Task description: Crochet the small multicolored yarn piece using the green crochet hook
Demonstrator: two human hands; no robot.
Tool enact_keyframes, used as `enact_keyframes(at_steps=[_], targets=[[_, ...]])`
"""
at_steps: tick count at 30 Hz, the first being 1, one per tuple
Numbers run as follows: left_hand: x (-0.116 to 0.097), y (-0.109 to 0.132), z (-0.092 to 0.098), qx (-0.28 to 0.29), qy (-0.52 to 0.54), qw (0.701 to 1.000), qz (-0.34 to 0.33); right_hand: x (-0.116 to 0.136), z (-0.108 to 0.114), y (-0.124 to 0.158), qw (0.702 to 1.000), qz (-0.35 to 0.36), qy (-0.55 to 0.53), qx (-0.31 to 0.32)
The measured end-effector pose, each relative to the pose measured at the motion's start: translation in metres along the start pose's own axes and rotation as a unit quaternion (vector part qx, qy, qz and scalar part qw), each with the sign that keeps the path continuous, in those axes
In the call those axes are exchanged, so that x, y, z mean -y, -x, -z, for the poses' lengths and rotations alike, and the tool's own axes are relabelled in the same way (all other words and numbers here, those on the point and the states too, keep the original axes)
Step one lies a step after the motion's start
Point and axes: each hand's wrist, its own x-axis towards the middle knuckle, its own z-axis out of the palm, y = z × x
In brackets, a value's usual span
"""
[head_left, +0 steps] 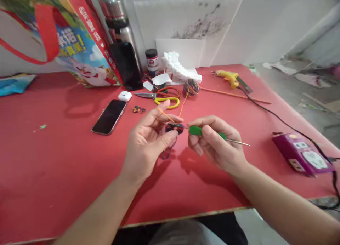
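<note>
Left hand raised above the matt red table top, palm turned inward, thumb and forefinger pinching a small dark crocheted piece of red and blue yarn. Remaining fingers spread loosely, apparently to leave room for the thread.

Right hand closed around a crochet hook with a green plastic handle and a thin steel shaft. Tip pushed into the crocheted piece, bare shaft poking out past the heel of the hand. Both held close together in mid-air over the near half of the table, probably for a clear look at the fine stitches.

Thin orange strand draped over the left forefinger, seemingly for tension, and running back to a round multicoloured ball of yarn. Dark loop of thread hanging limp below the piece.

Within easy reach behind:
- steel scissors with yellow and orange plastic handles, blades pointing left
- a tiny knotted scrap of dark and orange yarn
- a glossy black smartphone, flat, screen dark
- a smooth white rounded earbud case just beyond the smartphone

Farther back, against the wall, a printed red-trimmed carrier bag and a brushed steel flask. Off to the right, clear of the yarn, a yellow glue gun, its black cable trailing toward a boxy purple power strip.
</note>
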Motion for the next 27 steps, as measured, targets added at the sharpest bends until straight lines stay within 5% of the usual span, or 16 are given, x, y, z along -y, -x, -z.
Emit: enact_keyframes(at_steps=[15,23,27], targets=[[-0.004,0.001,-0.011,-0.110,-0.068,0.991,0.040,0.000,-0.001,0.000,1.000,0.013,0.023,-0.009],[0.002,0.007,-0.022,-0.156,-0.033,0.985,0.072,-0.013,-0.017,0.012,0.957,0.133,0.245,-0.082],[0.000,0.003,-0.019,-0.132,0.021,0.986,0.104,-0.016,-0.016,0.015,0.941,0.180,0.282,-0.047]])
